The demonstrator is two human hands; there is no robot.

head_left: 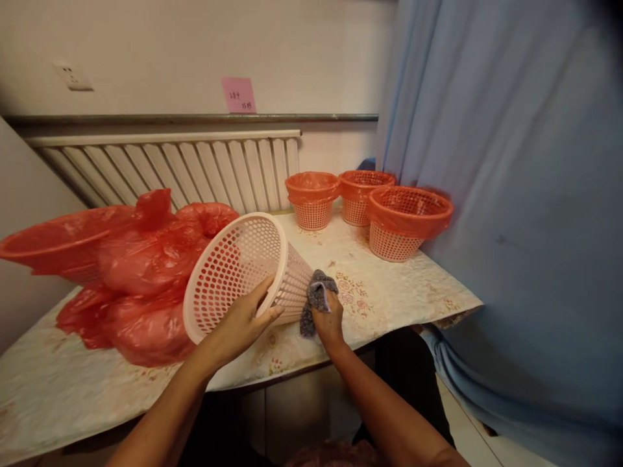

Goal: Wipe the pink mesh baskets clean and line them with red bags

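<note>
A pale pink perforated plastic basket [298, 275] lies tilted on its side, its open mouth turned to the left. My left hand [246, 314] grips the near side of its rim, with fingers inside and thumb outside. In my right hand [329, 318] is a bunched grey cloth [318, 295], pressed against the basket's base end; some of the fingers are hidden by the cloth. Left of the basket, touching or close behind its rim, sits a heap of filled red plastic bags [150, 272].
Three baskets lined with red bags, a left one [313, 211], a middle one [357, 211] and a right one [396, 240], stand at the table's back right. Another red-covered basket [63, 237] leans at left. A blue curtain [511, 194] borders the flowered tablecloth [413, 292]; a radiator [195, 168] stands behind.
</note>
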